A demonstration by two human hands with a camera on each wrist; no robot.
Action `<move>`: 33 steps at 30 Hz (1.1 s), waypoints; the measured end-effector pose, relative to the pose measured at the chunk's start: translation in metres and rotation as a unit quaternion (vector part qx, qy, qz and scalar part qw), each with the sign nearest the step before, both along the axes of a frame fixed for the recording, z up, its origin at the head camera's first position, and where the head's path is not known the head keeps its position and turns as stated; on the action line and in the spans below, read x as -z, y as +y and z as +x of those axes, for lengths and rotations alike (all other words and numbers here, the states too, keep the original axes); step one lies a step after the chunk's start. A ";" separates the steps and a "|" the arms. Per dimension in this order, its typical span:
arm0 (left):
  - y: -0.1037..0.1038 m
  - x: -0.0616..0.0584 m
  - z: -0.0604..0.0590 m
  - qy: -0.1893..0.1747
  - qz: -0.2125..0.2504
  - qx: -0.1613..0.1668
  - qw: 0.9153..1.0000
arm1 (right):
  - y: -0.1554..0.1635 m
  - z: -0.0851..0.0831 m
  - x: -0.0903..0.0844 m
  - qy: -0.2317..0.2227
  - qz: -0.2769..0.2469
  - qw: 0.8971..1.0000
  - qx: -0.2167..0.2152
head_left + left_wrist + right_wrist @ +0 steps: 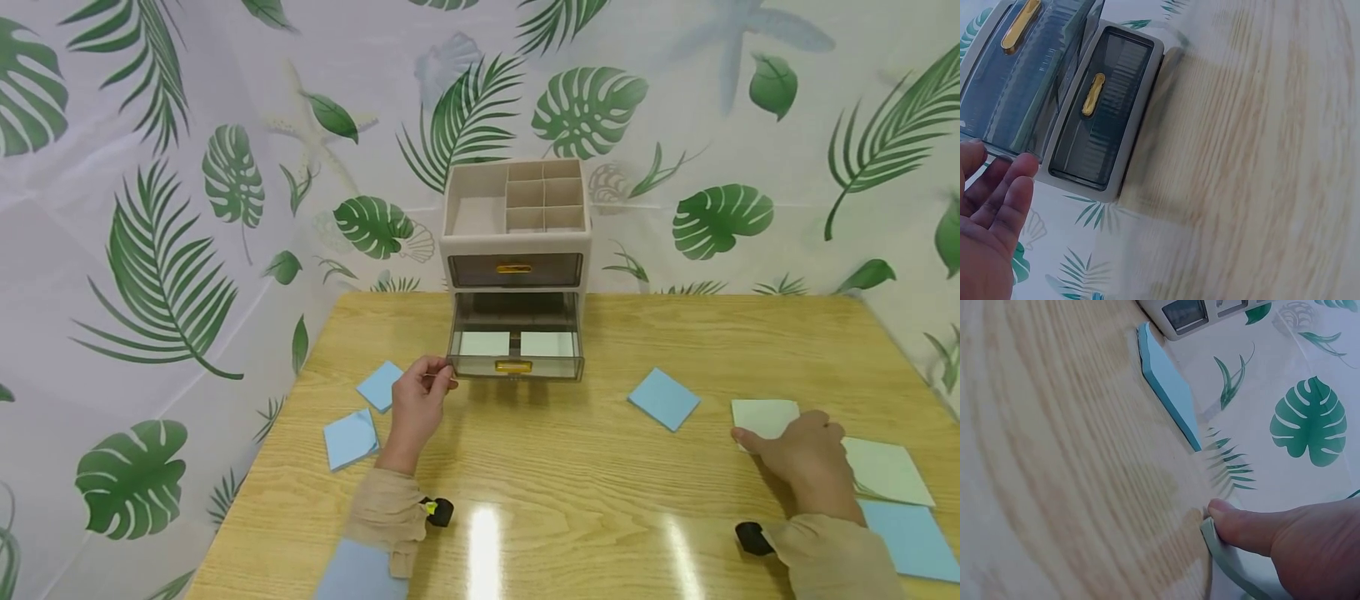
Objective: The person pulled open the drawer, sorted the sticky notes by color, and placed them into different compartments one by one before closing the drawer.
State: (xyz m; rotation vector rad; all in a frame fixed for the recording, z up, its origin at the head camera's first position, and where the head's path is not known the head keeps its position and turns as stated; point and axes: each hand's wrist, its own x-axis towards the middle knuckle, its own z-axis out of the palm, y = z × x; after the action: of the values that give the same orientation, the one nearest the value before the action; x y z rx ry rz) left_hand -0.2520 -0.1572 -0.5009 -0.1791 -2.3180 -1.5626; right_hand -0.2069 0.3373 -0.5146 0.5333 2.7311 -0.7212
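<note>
In the head view a beige desktop organizer stands at the back, its see-through lower drawer [480, 367] pulled out with two pale pads lying inside. My left hand [420, 404] holds that drawer at its left front corner, thumb and fingertips at the edge. On the right side of the table, my right hand [810, 458] grips a pale green sticky note pad [761, 417], thumb on its near left edge. The right wrist view shows the thumb pressed on the pad's end [1225, 562]; the other fingers are hidden there.
Two blue sticky note pads [351, 439] lie left of my left hand. Another blue pad [664, 399] sits between the organizer [517, 246] and my right hand. Beyond the right wrist lie a pale green pad [888, 471] and a blue pad [915, 540]. A leaf-print cloth [637, 167] hangs behind.
</note>
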 end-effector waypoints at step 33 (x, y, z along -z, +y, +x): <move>-0.004 0.002 -0.003 0.039 -0.062 -0.003 0.997 | -0.086 0.016 -0.053 0.355 -0.191 0.914 -0.052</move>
State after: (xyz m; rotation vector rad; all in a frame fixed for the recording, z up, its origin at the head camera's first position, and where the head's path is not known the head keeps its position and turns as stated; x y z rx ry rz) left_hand -0.2547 -0.1614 -0.5024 -0.2577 -2.3527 -1.3855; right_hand -0.1907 0.2515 -0.4620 0.0176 3.0607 -1.6392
